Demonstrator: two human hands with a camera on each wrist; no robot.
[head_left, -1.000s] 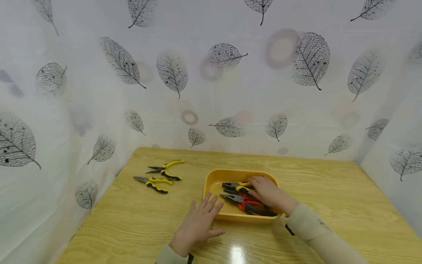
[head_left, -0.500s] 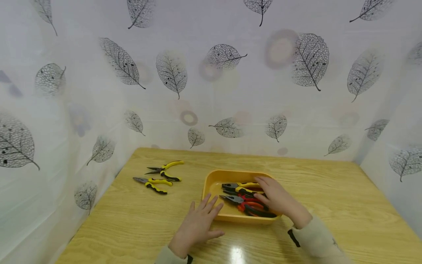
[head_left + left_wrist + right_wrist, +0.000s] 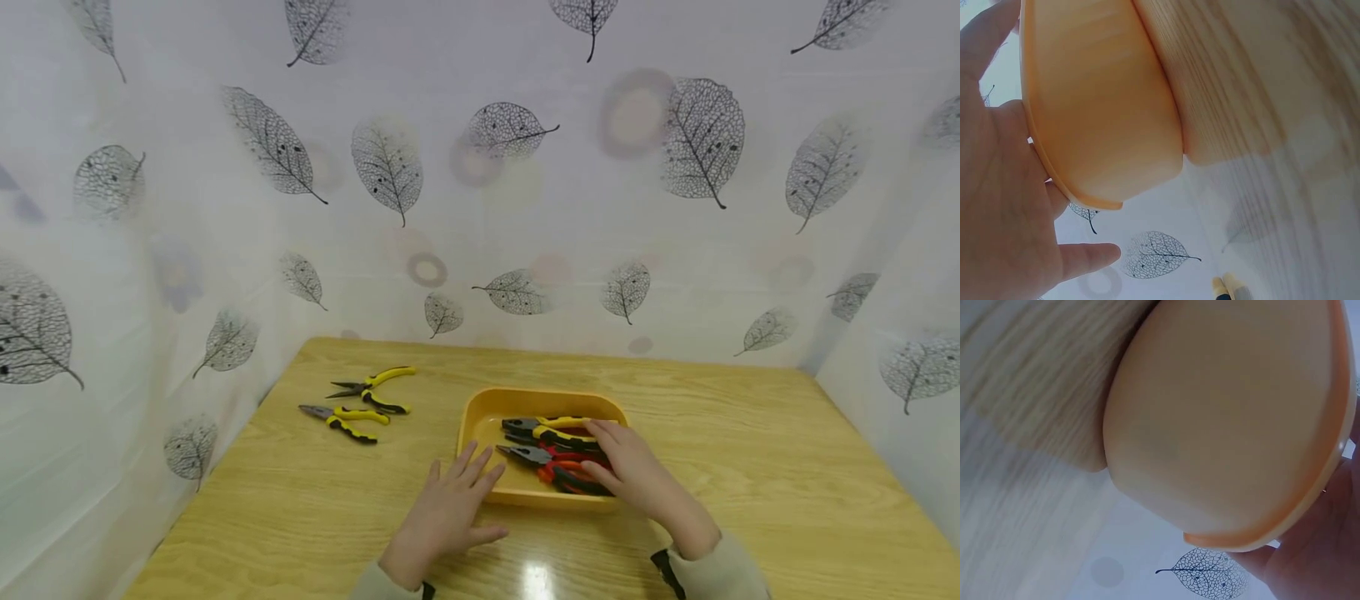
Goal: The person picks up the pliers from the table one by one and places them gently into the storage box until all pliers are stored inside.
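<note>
A yellow-orange plastic tray (image 3: 551,502) stands on the table, its outer walls large in both wrist views. In it lie pliers with yellow-black handles (image 3: 553,432) and, nearer me, pliers with red-black handles (image 3: 558,471); other handles show partly beneath. My left hand (image 3: 448,517) has its fingers spread over the tray's front left corner, and in the left wrist view they lie across the rim. Fairly straight fingers of my right hand (image 3: 641,475) reach over the tray's right rim, covering the ends of the handles. Their contact with the pliers cannot be made out.
On the left of the wooden table (image 3: 750,467) lie long-nose pliers (image 3: 367,390) and a second yellow-black pair (image 3: 347,419), both with handles spread. A pale leaf-printed curtain (image 3: 525,208) encloses the table's back and sides.
My right hand has drawn back from inside the tray toward its right rim and toward me, uncovering more of the yellow-black pliers. My left hand has stayed at the corner.
</note>
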